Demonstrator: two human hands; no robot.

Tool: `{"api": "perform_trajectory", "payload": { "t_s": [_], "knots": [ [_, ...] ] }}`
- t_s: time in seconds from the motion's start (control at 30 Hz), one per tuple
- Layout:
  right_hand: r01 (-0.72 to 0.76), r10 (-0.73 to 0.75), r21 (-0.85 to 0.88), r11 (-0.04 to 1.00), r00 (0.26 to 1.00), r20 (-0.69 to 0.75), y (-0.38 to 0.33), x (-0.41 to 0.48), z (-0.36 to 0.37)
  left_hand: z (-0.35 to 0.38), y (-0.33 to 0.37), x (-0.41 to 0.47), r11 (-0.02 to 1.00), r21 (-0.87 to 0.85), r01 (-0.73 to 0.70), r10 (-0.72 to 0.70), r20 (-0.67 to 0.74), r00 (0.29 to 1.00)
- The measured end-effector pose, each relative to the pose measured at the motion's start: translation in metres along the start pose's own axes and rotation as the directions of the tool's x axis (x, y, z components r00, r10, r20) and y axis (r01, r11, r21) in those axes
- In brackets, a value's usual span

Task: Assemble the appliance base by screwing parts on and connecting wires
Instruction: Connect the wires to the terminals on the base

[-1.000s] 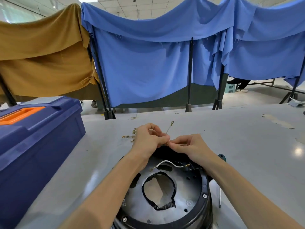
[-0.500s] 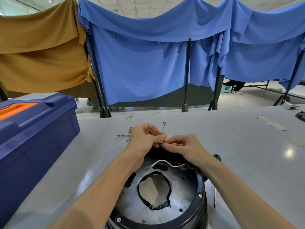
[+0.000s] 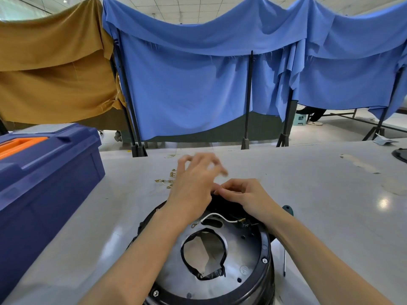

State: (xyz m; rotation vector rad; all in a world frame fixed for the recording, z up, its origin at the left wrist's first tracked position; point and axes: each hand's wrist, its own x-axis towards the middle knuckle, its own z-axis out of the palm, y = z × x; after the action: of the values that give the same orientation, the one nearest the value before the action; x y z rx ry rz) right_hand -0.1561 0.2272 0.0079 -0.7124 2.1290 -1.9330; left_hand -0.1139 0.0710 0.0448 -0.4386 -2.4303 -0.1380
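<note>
Our left hand (image 3: 193, 186) hovers with its fingers spread and blurred. Our right hand (image 3: 244, 197) curls just beside it, pinching a tiny gold piece (image 3: 221, 187). Both forearms reach forward.

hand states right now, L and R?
left hand: open, fingers spread, motion-blurred, nothing visible in it.
right hand: closed, fingertips pinching a small brass piece that is too small to identify.

Bright overhead light glares off the desk (image 3: 384, 203), the left hand (image 3: 193, 186) is motion-blurred, and edges bow from wide-angle distortion.
</note>
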Motion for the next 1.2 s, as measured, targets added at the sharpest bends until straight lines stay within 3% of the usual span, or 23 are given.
{"api": "perform_trajectory", "payload": {
  "t_s": [0.07, 0.17, 0.3, 0.37, 0.43, 0.5, 0.57, 0.7, 0.9, 1.2],
  "knots": [
    [0.008, -0.008, -0.001, 1.000, 1.000, -0.004, 0.000, 0.000, 0.000, 0.003, 0.003, 0.000, 0.996, 0.080, -0.030, 0.022, 0.100, 0.995],
    [-0.002, 0.002, -0.018, 1.000, 1.000, -0.007, 0.001, 0.000, -0.001, 0.001, 0.004, 0.001, 0.987, 0.161, 0.020, -0.040, 0.125, 0.991],
    [-0.010, 0.010, -0.011, 1.000, 1.000, -0.002, 0.001, -0.001, -0.002, -0.006, 0.003, 0.002, 0.985, 0.059, 0.162, -0.169, 0.149, 0.974],
    [-0.008, 0.008, -0.006, 1.000, 1.000, -0.003, 0.002, -0.002, -0.003, -0.018, 0.004, 0.001, 0.958, -0.105, 0.267, -0.255, 0.112, 0.960],
    [-0.002, 0.002, -0.014, 1.000, 1.000, 0.003, 0.002, -0.002, -0.003, -0.033, 0.011, -0.002, 0.837, -0.428, 0.342, -0.283, 0.197, 0.939],
    [0.023, -0.023, -0.025, 0.999, 1.000, 0.021, 0.002, -0.001, -0.004, -0.044, 0.025, -0.009, 0.680, -0.643, 0.352, -0.164, 0.335, 0.928],
    [0.039, -0.037, -0.047, 0.998, 0.999, 0.033, 0.001, -0.002, -0.005, -0.045, 0.036, -0.018, 0.618, -0.693, 0.371, -0.050, 0.437, 0.898],
    [0.057, -0.056, -0.039, 0.998, 0.998, 0.036, 0.002, 0.000, -0.005, -0.033, 0.038, -0.027, 0.711, -0.562, 0.422, -0.070, 0.541, 0.838],
    [0.039, -0.039, -0.019, 0.999, 0.999, 0.000, 0.006, 0.003, -0.004, -0.019, 0.032, -0.034, 0.815, -0.442, 0.374, -0.101, 0.527, 0.844],
    [-0.001, 0.001, 0.017, 1.000, 1.000, -0.003, 0.004, 0.000, -0.003, -0.016, 0.034, -0.042, 0.785, -0.506, 0.357, -0.135, 0.423, 0.896]
  ]
}}
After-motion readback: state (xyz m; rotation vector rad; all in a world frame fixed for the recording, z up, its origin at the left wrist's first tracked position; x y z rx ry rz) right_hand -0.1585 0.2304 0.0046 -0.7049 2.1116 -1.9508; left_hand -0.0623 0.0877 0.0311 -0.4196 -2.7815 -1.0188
